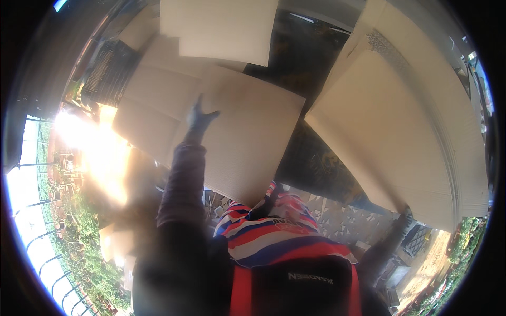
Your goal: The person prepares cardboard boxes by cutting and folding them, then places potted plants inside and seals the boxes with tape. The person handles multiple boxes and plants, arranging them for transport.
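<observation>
My left hand (198,120), in a grey glove, reaches forward over a flat brown cardboard sheet (253,126). Its thumb stands apart from the fingers, and nothing is held in it. Whether it touches the sheet I cannot tell. Low on the right, my right hand (406,217) is at the near edge of a large cardboard piece (385,126) and grips that edge. This piece has a crease and a rough torn strip along it. Part of the right hand is hidden by the cardboard.
Another pale cardboard sheet (224,29) overlaps at the far side. Between the sheets shows a dark surface (295,58). A dark crate-like grid (108,71) stands at the far left. Scattered light scraps (342,216) lie on the ground near my legs. Bright sunlight glares at left.
</observation>
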Available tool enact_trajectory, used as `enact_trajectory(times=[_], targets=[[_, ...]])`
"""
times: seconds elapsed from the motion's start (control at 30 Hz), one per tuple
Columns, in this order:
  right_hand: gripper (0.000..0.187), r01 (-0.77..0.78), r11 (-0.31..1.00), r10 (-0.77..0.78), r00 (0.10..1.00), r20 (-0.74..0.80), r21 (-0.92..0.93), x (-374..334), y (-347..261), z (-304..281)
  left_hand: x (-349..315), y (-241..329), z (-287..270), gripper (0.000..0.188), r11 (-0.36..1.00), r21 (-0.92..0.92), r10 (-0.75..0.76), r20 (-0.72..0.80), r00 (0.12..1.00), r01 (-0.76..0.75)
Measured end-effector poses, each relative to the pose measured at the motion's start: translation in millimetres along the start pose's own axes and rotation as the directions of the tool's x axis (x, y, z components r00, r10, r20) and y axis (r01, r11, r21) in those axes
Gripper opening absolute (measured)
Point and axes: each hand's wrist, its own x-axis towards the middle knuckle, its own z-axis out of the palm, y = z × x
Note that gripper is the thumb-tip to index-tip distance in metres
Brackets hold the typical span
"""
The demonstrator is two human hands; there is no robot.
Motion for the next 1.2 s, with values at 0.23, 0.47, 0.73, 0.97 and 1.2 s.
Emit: enact_trajectory(times=[0.23,0.47,0.73,0.97,1.2], targets=[[0.057,0.021,0.999,-0.024,0.996,-0.088,-0.030,-34.8,-20.9,-24.4,-46.4,-169.3,-79.7,0.114,0.897,0.338,-0.340,0.118,0.933,0.284],[0.055,-0.062,0.998,0.057,0.991,-0.121,-0.033,-119.5,-12.0,-36.0,-22.8,-155.4,-79.1,0.109,0.928,0.329,-0.262,0.247,0.933,0.174],[0.054,-0.163,0.987,0.164,0.975,-0.153,0.018,-177.7,52.2,-65.3,7.5,-159.9,-63.9,0.083,0.940,0.172,-0.341,0.532,0.775,0.295],[0.048,-0.159,0.987,0.160,0.966,-0.202,0.018,-193.1,33.2,-47.9,11.5,-200.6,-55.1,0.062,0.964,0.050,-0.234,0.626,0.744,0.262],[0.033,-0.090,0.992,0.053,0.929,-0.366,-0.085,-211.4,-35.4,-0.8,5.4,-219.0,-88.1,0.025,0.819,-0.572,0.132,0.259,0.957,0.042]])
